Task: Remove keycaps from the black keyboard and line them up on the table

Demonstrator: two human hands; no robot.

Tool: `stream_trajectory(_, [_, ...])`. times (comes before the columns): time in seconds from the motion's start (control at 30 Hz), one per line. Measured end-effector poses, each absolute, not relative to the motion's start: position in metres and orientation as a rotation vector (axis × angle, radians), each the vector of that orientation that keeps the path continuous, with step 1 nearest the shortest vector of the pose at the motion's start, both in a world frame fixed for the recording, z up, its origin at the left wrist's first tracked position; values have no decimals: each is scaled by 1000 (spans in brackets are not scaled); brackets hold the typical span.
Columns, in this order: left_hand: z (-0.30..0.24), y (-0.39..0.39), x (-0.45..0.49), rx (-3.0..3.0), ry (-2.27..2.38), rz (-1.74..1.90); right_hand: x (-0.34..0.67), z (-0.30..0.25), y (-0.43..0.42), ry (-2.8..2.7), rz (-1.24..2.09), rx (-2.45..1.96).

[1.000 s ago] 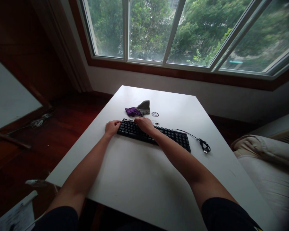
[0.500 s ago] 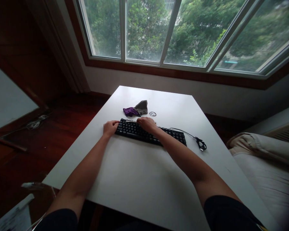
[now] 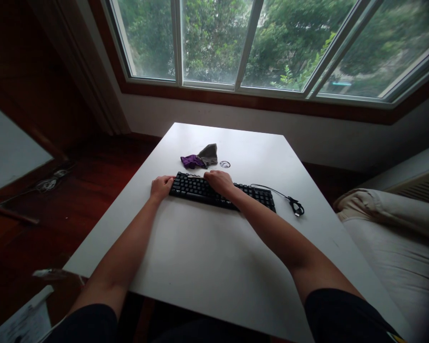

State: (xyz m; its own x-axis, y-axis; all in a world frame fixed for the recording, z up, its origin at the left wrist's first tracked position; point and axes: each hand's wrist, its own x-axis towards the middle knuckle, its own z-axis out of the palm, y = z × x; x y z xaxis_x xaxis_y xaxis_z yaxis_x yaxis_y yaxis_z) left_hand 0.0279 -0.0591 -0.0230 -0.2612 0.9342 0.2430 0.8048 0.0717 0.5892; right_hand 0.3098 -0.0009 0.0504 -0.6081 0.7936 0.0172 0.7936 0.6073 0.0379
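A black keyboard [image 3: 252,196] lies across the middle of the white table [image 3: 214,257]. My left hand [image 3: 161,186] is at its left end, fingers curled against the edge. My right hand [image 3: 219,182] lies over the left half of the keys, fingers bent down over the far edge. The keyboard's cable runs right to a coiled USB plug [image 3: 296,206]. Just beyond the keyboard lie a purple cloth [image 3: 190,161], a grey cloth [image 3: 209,153] touching it, and a small clear ring [image 3: 225,164].
A wide window [image 3: 214,43] spans the wall behind the table. Dark wooden floor with loose cables [image 3: 48,183] lies to the left. A pale cushioned seat [image 3: 396,238] stands close at the right. Papers [image 3: 25,319] sit at the lower left.
Both hands stay on the keyboard. My right hand has slid a little to the right along it and now covers a second small ring seen earlier. The view has tilted slightly.
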Motion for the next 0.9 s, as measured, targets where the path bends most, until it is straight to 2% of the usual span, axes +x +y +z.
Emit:
stream_trajectory(0.27, [-23,-57,28,1693,2187,954,382,53,5,2761,146,1377])
stream_trajectory(0.7, [-19,-61,34,1740,2182,934,325,49,2,2890,72,1369])
stream_trajectory(0.9, [-18,-63,35,1731,2213,908,351,49,6,2819,6,1434])
